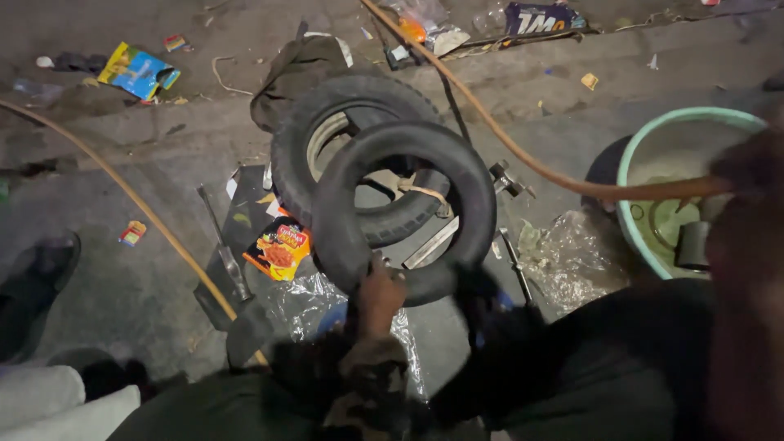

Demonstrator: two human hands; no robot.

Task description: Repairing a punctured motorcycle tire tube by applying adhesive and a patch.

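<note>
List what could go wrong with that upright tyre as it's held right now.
1. One hand grips the upright tyre at its lower rim only; it might tip onto the second tyre behind it.
2. Metal tools and slick plastic sheeting lie right under it, so footing could slip.
3. The orange hose runs just beside the tyre toward the green basin and may snag.

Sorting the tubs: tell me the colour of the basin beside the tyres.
The basin is pale green; the head view shows it.

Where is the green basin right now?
In the head view the green basin sits at the right edge on the ground, right of the tyres, the hose reaching over its rim.
</note>
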